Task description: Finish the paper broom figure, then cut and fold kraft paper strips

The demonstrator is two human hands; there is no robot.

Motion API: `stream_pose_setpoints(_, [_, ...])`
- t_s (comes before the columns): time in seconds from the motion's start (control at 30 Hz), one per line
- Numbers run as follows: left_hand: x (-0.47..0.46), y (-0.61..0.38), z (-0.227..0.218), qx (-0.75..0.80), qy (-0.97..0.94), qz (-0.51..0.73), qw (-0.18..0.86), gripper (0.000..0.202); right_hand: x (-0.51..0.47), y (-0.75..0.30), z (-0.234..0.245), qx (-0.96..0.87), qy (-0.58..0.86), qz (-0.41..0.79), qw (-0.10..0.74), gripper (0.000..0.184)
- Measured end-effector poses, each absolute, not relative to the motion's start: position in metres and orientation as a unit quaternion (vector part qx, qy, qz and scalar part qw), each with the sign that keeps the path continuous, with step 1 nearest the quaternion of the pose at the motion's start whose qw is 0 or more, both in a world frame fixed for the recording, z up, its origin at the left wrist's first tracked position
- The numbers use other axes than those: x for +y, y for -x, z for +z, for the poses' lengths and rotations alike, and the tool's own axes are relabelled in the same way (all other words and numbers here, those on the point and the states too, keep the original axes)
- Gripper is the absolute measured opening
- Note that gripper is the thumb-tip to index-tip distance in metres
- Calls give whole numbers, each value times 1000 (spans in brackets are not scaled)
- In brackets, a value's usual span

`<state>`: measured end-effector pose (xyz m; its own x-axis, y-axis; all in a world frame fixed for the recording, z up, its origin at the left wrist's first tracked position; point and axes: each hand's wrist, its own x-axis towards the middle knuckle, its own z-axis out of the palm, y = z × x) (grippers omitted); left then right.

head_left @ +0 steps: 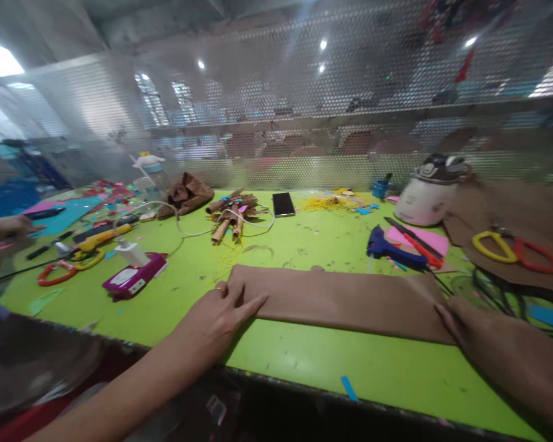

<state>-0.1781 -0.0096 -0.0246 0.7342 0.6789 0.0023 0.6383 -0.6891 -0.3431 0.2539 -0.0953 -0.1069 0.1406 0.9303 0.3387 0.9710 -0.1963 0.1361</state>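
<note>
A long folded strip of brown paper (341, 301) lies across the near part of the green table. My left hand (223, 313) grips its left end, the thumb stretched along the front edge and the other fingers bent over the corner. At the opposite end, my right hand (483, 337) holds the right edge, thumb on top; its other fingers are mostly hidden. Just behind the paper rests a blue hot glue gun (391, 250). A knife with an orange-red handle (419, 242) lies beside it on pink paper.
A purple power strip (133, 276) with a white charger stands left, by a yellow tool (102, 238). Farther back are rolled brown paper sticks (230, 215), a phone (283, 204) and a white pot (426, 193). Scissors (516, 252) lie right. Another person's hand (4, 236) is at far left.
</note>
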Motion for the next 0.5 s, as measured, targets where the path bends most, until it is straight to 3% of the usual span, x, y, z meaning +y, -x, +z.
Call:
stream_pose_setpoints(0.13, [-7,176,-22,-335,931,-2,142,64,-99,-237,-87,-634,745,-206,-16,27])
stream_pose_setpoints(0.4, [-18,145,-28,-280,953,-72,91,53,-95,-233,-84,-630,747,-213,-20,27])
stream_pose_setpoints(0.5, [-20,136,-34,-289,954,-43,71,59,-96,-237,-90,-634,740,-224,-14,28])
